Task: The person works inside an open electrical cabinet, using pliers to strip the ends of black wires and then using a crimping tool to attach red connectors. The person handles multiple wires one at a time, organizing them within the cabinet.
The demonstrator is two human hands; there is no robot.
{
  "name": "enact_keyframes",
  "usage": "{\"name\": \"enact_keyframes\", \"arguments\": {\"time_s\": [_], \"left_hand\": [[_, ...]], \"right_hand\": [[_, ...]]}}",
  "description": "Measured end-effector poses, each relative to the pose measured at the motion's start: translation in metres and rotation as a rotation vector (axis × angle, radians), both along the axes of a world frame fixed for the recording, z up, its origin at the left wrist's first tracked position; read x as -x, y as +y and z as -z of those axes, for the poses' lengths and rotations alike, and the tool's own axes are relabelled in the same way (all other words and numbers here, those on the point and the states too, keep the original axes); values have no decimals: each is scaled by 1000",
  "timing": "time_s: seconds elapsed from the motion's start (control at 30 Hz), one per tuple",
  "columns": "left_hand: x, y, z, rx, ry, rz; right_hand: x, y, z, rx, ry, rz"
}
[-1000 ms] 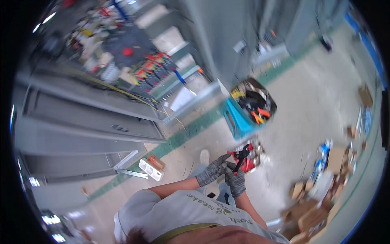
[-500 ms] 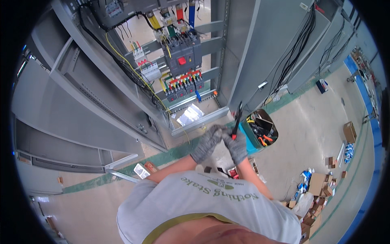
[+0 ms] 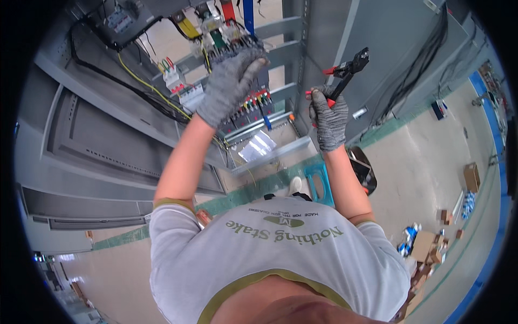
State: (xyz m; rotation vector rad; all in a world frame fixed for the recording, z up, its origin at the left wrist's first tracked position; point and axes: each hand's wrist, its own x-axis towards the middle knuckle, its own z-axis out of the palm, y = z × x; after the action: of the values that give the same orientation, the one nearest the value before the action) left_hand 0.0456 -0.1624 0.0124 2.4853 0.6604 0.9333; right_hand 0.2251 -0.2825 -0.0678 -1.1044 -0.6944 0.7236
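Observation:
My right hand [image 3: 329,116], in a grey knit glove, is closed around crimping pliers [image 3: 346,73] with a black head and red-and-black handles. The pliers' head points up and right, in front of a grey cabinet panel. My left hand [image 3: 229,83], gloved alike, is raised over the large dark circuit breaker [image 3: 263,79] in the open cabinet. Its fingers are stretched out and it covers most of the breaker; whether the fingertips touch it cannot be seen. Below the hand shows a row of small breakers [image 3: 253,110] with coloured wires.
Yellow, red and blue busbars [image 3: 248,16] run down from above. A small white breaker [image 3: 174,81] sits to their left. On the floor are a blue stool [image 3: 319,181], a dark tool bin [image 3: 362,170] partly behind my right arm, and cardboard boxes [image 3: 423,245] at the right.
Both hands were together low by the cabinet's front edge. They have parted and risen: the left onto the breaker, the right up and rightward with the pliers.

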Motion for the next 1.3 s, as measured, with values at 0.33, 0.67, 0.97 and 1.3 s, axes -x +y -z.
{"name": "enact_keyframes", "arguments": {"time_s": [0.33,0.67,0.97,1.3], "left_hand": [[-69,132,-23,-550,919,-119],[-73,147,-11,-299,535,-121],[-71,151,-7,-296,397,-166],[-71,153,6,-349,256,-165]], "right_hand": [[-54,144,-10,-118,-19,-129],[-48,188,-6,-99,21,-140],[-43,191,-30,-124,33,-49],[-44,189,-37,-113,-70,-27]]}}
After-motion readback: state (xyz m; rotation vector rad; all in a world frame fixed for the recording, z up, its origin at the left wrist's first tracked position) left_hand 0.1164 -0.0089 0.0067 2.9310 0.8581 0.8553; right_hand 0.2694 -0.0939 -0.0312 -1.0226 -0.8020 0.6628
